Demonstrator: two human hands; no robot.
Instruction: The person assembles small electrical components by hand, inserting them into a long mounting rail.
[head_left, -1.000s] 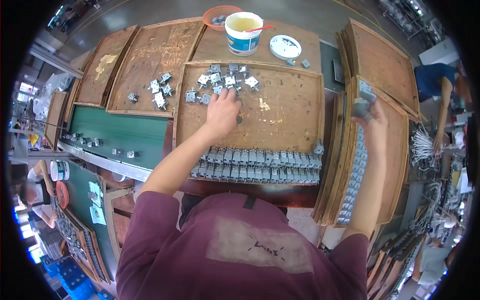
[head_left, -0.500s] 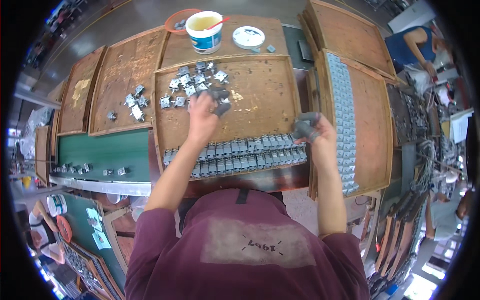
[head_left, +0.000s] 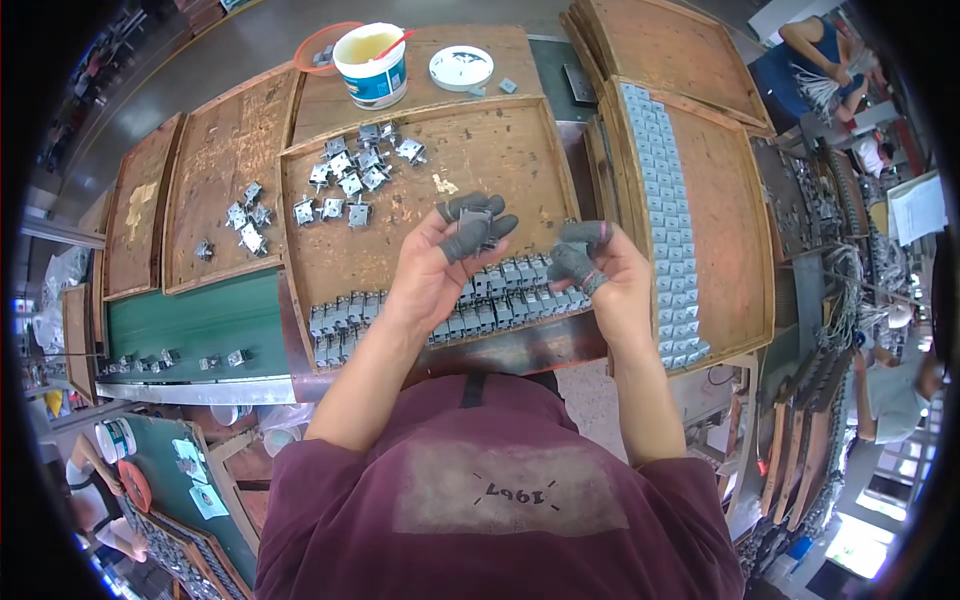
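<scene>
My left hand [head_left: 432, 265], with grey finger cots on its fingertips, is raised over the wooden tray [head_left: 520, 180]. Between its thumb and fingers is a small square metal part [head_left: 487, 222], mostly covered by the grip. Facing it, my right hand [head_left: 615, 285], also in grey finger cots, has its thumb and fingers pinched together; what they hold, if anything, is hidden. Below both hands, rows of similar grey parts [head_left: 470, 318] stand along the tray's near edge. A loose pile of these parts [head_left: 350, 185] lies at the tray's far left.
Behind the tray stand a white-and-blue tub [head_left: 372, 75] with a red stick, an orange bowl [head_left: 318, 52] and a white lid [head_left: 462, 68]. At right, a tray [head_left: 725, 230] holds a column of grey pieces [head_left: 668, 220]. More parts lie on the left tray [head_left: 225, 150] and green surface [head_left: 190, 315].
My left hand has moved from the loose pile toward me and the right, with a metal part in it. My right hand has shifted slightly left, and the whole view has shifted.
</scene>
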